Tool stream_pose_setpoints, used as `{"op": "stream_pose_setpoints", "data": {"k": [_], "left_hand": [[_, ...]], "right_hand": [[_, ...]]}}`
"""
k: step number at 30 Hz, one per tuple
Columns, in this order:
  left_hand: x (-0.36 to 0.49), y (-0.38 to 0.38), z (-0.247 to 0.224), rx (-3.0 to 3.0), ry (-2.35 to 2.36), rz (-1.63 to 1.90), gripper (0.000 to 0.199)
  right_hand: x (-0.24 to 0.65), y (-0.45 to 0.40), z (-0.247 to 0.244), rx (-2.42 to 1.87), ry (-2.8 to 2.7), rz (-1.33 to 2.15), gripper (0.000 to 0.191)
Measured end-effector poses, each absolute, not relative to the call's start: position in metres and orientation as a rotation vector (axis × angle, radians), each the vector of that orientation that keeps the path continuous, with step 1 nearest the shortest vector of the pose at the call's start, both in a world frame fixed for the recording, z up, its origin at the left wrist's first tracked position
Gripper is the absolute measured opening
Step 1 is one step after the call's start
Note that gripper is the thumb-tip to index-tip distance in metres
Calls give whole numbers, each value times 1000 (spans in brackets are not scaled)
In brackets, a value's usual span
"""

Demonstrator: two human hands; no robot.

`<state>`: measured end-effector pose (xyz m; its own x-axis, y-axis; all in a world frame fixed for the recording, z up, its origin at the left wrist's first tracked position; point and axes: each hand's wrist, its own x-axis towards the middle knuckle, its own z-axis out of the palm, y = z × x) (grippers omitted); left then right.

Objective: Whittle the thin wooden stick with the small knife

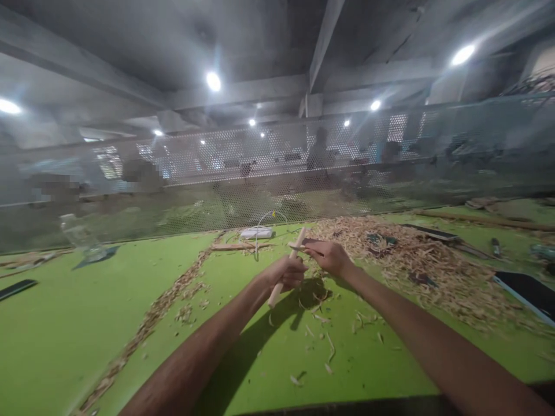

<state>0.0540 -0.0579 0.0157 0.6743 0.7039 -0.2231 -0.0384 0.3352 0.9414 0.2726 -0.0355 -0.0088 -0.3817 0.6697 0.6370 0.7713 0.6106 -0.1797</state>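
Observation:
My left hand [288, 274] is wrapped round a pale wooden stick [276, 295], which slants up and away from me above the table. The stick's top end rises past my fingers. My right hand [332, 257] is closed on what looks like a small knife [298, 247]; its thin blade lies across the upper part of the stick. Most of the handle is hidden by my fingers. Below both hands, loose wood shavings [321, 318] are scattered over the green tabletop [347, 370].
A big heap of shavings [433, 271] spreads to the right, with a phone [526, 293] beside it. A white power strip [256, 232] and a flat wood piece [236, 247] lie ahead. Leftward stand a clear bottle [82, 237] and another phone [17, 288]. A perforated screen [269, 185] closes the back.

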Motion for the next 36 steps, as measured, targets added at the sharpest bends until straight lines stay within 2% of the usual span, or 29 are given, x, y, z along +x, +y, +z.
{"op": "stream_pose_setpoints", "data": {"k": [3, 8, 13, 26, 30, 36], "left_hand": [[53, -57, 13, 1109, 705, 544, 41], [52, -48, 6, 1143, 674, 508, 51], [49, -45, 4, 1188, 641, 494, 50], [46, -39, 3, 1203, 687, 409, 51], [45, -40, 5, 1239, 738, 393, 48], [49, -49, 5, 1323, 830, 425, 49]], "right_hand": [[273, -37, -8, -1189, -2129, -144, 29], [274, -40, -4, -1220, -2131, -108, 31], [272, -47, 3, -1283, -2105, -22, 31], [276, -38, -6, -1241, -2163, -215, 29], [282, -38, 1, -1401, -2139, -190, 36], [298, -31, 1, -1489, -2060, -151, 36]]}}
